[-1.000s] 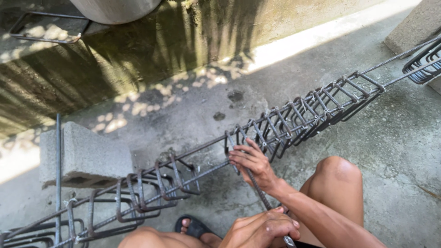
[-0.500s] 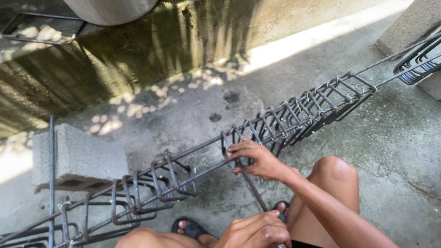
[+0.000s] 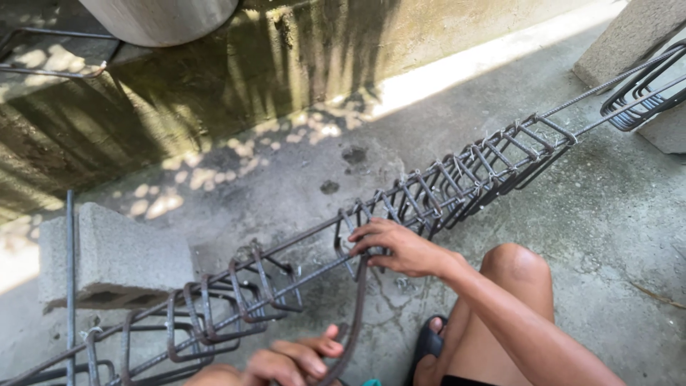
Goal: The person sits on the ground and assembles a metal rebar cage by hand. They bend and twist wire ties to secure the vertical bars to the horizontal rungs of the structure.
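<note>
Where the long cage of dark steel bars and rectangular stirrups (image 3: 429, 196) runs slantwise above the concrete floor (image 3: 614, 221), right hand (image 3: 396, 246) clasps a lengthwise bar, fingers closed round it. Left hand (image 3: 286, 361), at bottom edge, closed round a thin curved rusty rod (image 3: 355, 314). Grey concrete block (image 3: 114, 257) sits left, under the cage.

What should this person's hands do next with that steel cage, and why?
Probably slide the stirrup along the long bars to set its place. The right hand grips it where it stands apart from the bunched stirrups, while the left hand holds a curved rod beneath.
</note>
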